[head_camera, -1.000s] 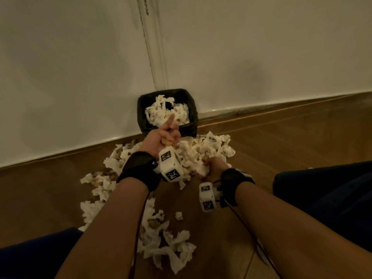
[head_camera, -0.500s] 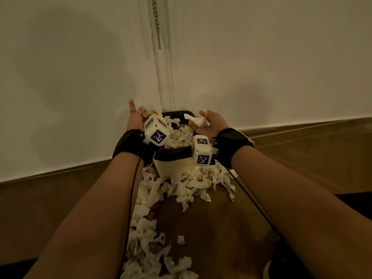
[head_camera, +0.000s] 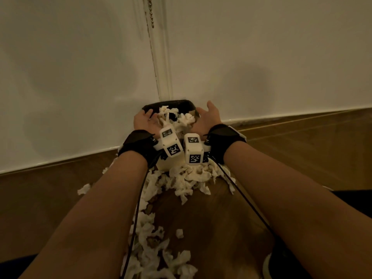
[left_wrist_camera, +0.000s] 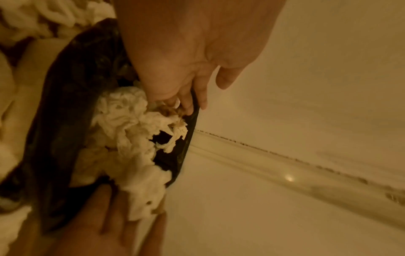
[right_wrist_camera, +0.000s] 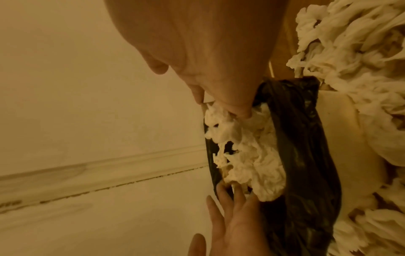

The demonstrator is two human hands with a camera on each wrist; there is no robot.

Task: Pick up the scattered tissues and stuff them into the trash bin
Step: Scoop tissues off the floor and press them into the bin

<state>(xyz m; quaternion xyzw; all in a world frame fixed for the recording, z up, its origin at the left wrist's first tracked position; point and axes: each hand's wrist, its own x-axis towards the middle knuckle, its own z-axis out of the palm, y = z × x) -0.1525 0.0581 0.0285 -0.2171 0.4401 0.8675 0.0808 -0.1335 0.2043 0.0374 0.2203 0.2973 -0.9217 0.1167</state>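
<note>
The trash bin [head_camera: 171, 102], lined with a black bag, stands against the wall and is heaped with white crumpled tissues [head_camera: 179, 118]. My left hand [head_camera: 144, 118] is at the bin's left rim and my right hand [head_camera: 207, 115] at its right rim, palms facing each other. In the left wrist view the left hand's fingers [left_wrist_camera: 186, 102] reach straight down onto the tissues [left_wrist_camera: 124, 138] inside the liner [left_wrist_camera: 65, 104]. The right wrist view shows the right hand's fingertips [right_wrist_camera: 238, 110] pressing the pile [right_wrist_camera: 247, 155]. Neither hand holds anything. More scattered tissues [head_camera: 187, 178] lie on the floor before the bin.
A trail of tissues [head_camera: 157, 248] runs along the wooden floor toward me between my forearms. The white wall [head_camera: 261, 57] and its skirting stand right behind the bin. Dark trouser legs [head_camera: 352, 200] show at the right edge.
Both hands rose from the floor pile to the bin. The tissue that the right hand held half a second ago is gone from it, and both hands now sit lower at the rim.
</note>
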